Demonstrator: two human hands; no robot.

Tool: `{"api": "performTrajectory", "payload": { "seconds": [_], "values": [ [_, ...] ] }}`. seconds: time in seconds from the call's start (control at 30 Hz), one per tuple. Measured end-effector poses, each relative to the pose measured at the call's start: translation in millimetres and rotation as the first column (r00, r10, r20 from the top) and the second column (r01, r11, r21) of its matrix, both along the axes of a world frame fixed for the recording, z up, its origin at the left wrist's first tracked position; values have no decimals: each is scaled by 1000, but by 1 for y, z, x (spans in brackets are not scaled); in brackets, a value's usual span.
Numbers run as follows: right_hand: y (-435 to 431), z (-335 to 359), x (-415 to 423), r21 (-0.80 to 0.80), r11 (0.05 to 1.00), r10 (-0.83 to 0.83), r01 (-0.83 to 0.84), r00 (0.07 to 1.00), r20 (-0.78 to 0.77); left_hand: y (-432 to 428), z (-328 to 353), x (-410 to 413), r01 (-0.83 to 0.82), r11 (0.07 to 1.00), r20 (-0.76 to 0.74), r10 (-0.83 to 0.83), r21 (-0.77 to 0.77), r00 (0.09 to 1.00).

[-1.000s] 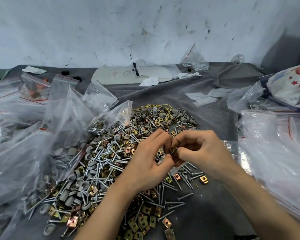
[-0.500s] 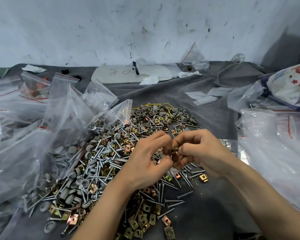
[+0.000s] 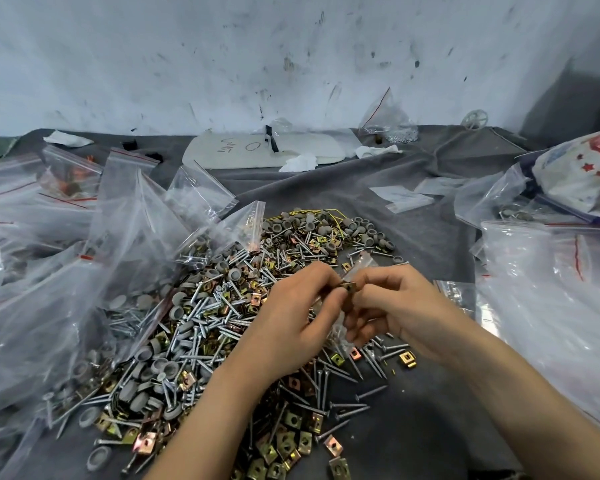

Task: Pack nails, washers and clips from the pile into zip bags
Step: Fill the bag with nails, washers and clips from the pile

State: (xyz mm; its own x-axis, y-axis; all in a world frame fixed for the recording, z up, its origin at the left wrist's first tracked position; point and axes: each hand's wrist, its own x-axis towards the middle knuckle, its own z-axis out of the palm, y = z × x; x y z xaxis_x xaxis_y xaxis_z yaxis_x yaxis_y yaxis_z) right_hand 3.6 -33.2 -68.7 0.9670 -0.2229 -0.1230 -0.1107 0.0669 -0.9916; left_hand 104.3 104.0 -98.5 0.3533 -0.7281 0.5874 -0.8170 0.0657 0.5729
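Note:
A big pile [image 3: 219, 306] of silver nails, grey cap washers and brass clips lies on the grey cloth [image 3: 413, 427]. Above its right side my two hands meet fingertip to fingertip. My left hand [image 3: 291, 320] pinches a brass clip [image 3: 349, 287] between thumb and forefinger. My right hand [image 3: 402, 313] has its fingers curled round a small clear zip bag [image 3: 360, 264], whose top sticks up above the fingers and whose bottom hangs below them. The clip sits at the bag, touched by both hands' fingertips.
Heaps of clear zip bags lie at the left [image 3: 66, 271] and right [image 3: 551, 306], some filled. A printed plastic sack [image 3: 582, 178] sits at the far right. A white board [image 3: 257, 154], tissues and a small bag [image 3: 385, 119] lie by the wall.
Both hands have stayed together over the pile, lifting slightly. The clip now shows clearly between the fingertips and the small bag's top shows above them.

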Motion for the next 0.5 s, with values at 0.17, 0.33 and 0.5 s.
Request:
{"api": "performTrajectory", "payload": {
  "seconds": [0.17,0.33,0.5],
  "values": [
    [0,1,-2,-225,972,-40,63,994,105,1,0,2,14,1000,-152,-13,11,988],
    [0,-1,-5,-696,678,-18,235,952,305,2,2,2,42,999,-255,-42,-4,966],
    [1,-1,-6,-828,397,81,396,883,462,0,1,1,33,999,-284,-36,-17,958]
  ]
}}
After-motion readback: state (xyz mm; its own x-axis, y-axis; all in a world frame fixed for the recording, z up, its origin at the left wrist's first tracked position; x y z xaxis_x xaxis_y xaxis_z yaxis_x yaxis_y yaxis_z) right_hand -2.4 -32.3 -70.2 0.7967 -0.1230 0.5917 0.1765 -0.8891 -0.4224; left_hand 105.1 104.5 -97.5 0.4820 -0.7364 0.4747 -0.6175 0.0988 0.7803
